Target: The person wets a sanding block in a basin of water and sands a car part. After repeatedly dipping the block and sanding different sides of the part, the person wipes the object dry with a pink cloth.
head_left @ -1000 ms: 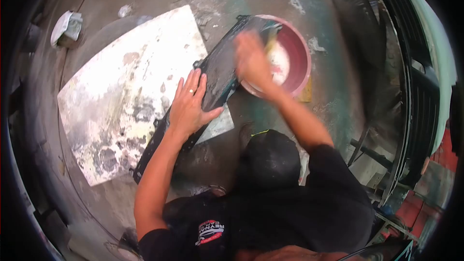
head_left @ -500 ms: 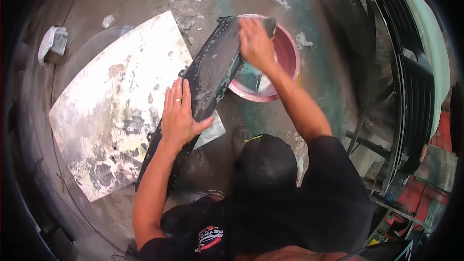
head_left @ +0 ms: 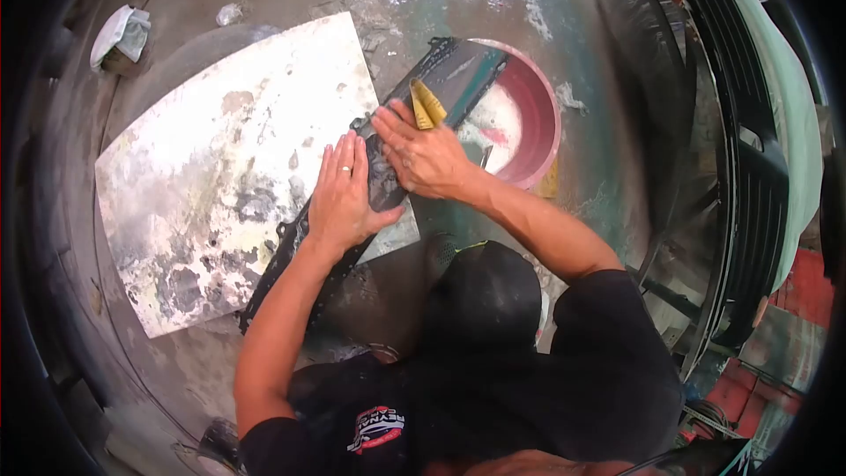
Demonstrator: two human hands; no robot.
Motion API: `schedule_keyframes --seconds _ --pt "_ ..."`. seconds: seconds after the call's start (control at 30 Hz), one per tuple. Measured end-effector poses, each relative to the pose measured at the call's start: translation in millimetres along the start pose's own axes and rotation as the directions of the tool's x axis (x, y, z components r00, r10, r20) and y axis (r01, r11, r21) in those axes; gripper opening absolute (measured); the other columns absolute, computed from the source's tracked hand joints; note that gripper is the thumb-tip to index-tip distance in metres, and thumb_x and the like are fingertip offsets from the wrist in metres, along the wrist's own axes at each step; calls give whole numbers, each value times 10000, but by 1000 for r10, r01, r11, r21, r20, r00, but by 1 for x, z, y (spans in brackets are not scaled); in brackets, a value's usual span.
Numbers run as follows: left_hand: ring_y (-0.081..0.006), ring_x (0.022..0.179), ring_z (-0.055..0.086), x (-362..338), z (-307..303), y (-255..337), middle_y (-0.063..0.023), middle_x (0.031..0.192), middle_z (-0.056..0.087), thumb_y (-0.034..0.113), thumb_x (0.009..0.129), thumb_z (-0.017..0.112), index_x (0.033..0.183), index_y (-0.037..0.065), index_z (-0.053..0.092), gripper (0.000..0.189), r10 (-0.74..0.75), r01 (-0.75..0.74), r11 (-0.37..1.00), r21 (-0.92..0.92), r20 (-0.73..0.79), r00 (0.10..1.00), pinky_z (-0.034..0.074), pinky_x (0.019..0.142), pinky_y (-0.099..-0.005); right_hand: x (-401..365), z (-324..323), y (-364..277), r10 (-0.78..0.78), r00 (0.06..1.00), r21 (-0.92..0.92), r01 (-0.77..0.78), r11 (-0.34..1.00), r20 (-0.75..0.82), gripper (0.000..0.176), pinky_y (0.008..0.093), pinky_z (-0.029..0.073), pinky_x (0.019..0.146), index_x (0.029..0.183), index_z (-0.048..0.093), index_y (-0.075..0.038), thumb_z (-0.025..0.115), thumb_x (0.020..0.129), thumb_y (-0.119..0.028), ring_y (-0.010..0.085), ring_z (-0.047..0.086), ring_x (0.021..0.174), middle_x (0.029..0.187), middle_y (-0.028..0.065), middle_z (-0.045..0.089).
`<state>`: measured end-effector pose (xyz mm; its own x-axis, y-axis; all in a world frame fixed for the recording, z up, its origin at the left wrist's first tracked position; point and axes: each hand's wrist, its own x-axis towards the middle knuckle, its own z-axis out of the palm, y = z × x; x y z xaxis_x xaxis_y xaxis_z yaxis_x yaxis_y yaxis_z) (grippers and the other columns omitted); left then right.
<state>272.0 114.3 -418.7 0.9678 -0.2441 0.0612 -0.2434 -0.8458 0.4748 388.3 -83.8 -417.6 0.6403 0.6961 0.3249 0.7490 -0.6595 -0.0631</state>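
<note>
Both grips bear on one long dark part (head_left: 382, 178): the left hand (head_left: 342, 203) lies flat and unclamped on it, fingers close together, thumb apart; the right hand (head_left: 425, 157) rests palm down just beside it, fingers extended. Largest item, a stained pale board (head_left: 211, 159), lies on the floor, partly covered by the dark part. That part runs diagonally across the board, its far end over the rim of a pink basin (head_left: 546, 123); the left forearm conceals much of its near end. One side of the basin is hidden beneath the part; its whitish contents cannot be identified. Smallest, a folded yellow sheet (head_left: 426, 106) juts from the right hand's outer edge. Its remainder is obscured; whether fingers clamp it or merely press it cannot be told.
</note>
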Motion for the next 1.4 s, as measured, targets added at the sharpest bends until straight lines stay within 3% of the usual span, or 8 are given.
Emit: schedule_keyframes --seconds 0.23,0.37,0.53,0.6,0.8,1.2,1.3,1.4 --pt "-398 1449 341 -8 0 2 -305 1535 353 535 675 837 1472 -135 313 1166 14 -14 1000 13 -3 1000 216 1237 -488 14 6 15 350 924 21 -358 934 153 377 511 297 1202 1241 666 -14 564 951 -231 304 579 1282 1276 145 674" --pt "-395 1451 336 -2 3 -1 -301 1537 353 538 678 834 1477 -132 305 1168 25 -25 999 30 -12 1000 216 1237 -490 6 10 24 -148 980 24 153 988 -133 249 501 566 878 1066 665 -33 546 929 -203 331 651 1115 1109 143 688" --pt "-393 1456 328 -5 1 2 -297 1543 345 538 676 834 1475 -130 313 1165 22 -22 1000 21 -7 1000 209 1238 -491 25 8 33 495 860 170 -510 843 123 257 558 327 1162 1094 643 -33 571 897 -181 390 640 1107 1012 208 669" --pt "-405 1456 321 -4 3 -1 -293 1548 339 550 671 837 1491 -127 282 1200 10 -10 1000 23 5 1000 223 1232 -496 -12 -17 -38 -22 999 -45 20 999 -47 320 516 429 1093 1165 621 -14 574 896 -179 395 620 1154 1120 216 661" --pt "-414 1458 314 -4 1 1 -310 1544 333 535 677 837 1489 -126 283 1185 31 -31 999 11 8 999 221 1230 -502 -27 14 96 334 927 84 -324 942 -169 363 476 338 1174 1282 582 59 503 991 -144 399 487 1340 1386 216 566" --pt "-415 1447 334 -3 -2 0 -310 1531 353 498 672 841 1469 -126 330 1134 45 -45 999 -14 1 999 235 1220 -511 -34 13 51 461 853 132 -442 887 -244 431 498 335 1168 1288 522 153 528 920 -71 462 433 1366 1372 317 529" --pt "-416 1439 345 2 -1 -3 -308 1528 360 497 669 844 1465 -131 332 1136 28 -28 1000 -3 2 1000 233 1223 -506 -72 -35 -42 -36 978 373 -44 927 207 519 512 251 1223 1400 538 9 613 905 -127 380 448 1404 1426 173 565" --pt "-410 1438 353 -2 1 -4 -299 1531 365 508 668 842 1470 -124 332 1141 65 -66 998 -10 -26 998 230 1227 -503 -81 -18 27 5 991 272 -41 961 133 409 454 319 1195 1351 590 -24 554 972 -173 350 444 1411 1440 158 557"
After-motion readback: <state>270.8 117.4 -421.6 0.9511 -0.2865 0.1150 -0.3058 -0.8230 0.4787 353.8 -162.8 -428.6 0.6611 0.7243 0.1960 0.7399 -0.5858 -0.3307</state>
